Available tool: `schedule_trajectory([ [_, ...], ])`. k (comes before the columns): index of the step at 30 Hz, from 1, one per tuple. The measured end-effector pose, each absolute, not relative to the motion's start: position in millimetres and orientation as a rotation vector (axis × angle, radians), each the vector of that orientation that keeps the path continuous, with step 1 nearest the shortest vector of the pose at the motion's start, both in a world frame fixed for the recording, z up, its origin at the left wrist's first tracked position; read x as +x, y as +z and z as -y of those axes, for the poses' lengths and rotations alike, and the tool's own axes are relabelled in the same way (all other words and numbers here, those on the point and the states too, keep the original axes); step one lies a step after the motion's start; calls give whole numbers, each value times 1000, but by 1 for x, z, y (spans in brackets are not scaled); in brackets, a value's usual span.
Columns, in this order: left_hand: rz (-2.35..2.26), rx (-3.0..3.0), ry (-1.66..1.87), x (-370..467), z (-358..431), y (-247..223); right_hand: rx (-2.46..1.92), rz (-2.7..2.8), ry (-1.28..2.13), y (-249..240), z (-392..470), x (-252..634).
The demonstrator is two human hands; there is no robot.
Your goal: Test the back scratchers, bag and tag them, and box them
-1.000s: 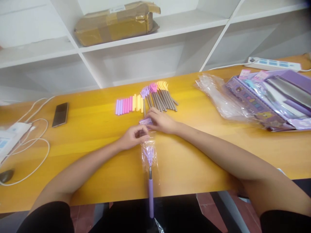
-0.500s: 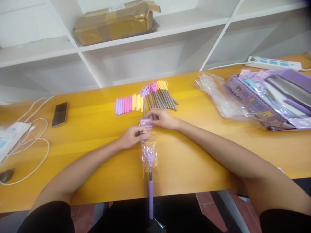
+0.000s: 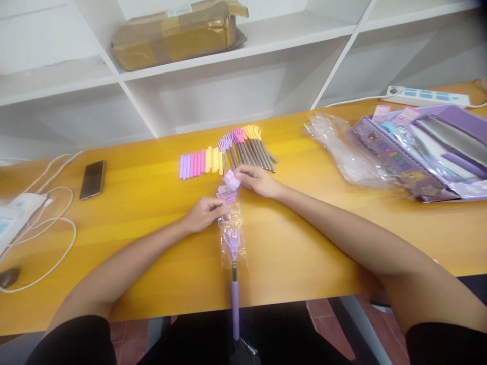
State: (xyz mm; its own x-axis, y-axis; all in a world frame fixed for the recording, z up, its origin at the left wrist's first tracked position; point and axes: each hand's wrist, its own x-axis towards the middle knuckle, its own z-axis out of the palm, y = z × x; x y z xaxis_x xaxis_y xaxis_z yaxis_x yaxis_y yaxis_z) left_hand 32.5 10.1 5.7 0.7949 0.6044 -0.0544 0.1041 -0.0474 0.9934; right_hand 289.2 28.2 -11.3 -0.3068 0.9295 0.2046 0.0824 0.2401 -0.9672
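Note:
My left hand [image 3: 207, 213] pinches the top of a clear plastic bag [image 3: 239, 223]. Inside the bag lies a purple hand-shaped scratcher [image 3: 235, 304], its handle reaching past the table's front edge. My right hand [image 3: 258, 181] pinches a small pink card [image 3: 231, 179] just above a small stack of similar cards [image 3: 227, 193]. Beyond my hands are scratcher rods with purple, pink and yellow heads [image 3: 253, 133]. To their left, purple, pink and yellow tubes [image 3: 198, 163] lie in a row.
On the right are loose plastic bags [image 3: 342, 147], a purple box [image 3: 403, 167] with packaged items and a power strip [image 3: 426, 96]. A phone [image 3: 92, 180], white cables and a dark mouse [image 3: 9, 277] are left. A taped carton [image 3: 175, 38] rests on the shelf behind.
My right hand has lifted a card off the stack and moved slightly up and right. My left hand still holds the bag's top, and the bag's mouth has shifted a little.

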Motion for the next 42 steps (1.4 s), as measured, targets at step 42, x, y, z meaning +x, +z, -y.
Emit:
schedule_trajectory([
  [42,-569,1317,668,34,-21,-12,-764,2033,-75,-22,4,269],
])
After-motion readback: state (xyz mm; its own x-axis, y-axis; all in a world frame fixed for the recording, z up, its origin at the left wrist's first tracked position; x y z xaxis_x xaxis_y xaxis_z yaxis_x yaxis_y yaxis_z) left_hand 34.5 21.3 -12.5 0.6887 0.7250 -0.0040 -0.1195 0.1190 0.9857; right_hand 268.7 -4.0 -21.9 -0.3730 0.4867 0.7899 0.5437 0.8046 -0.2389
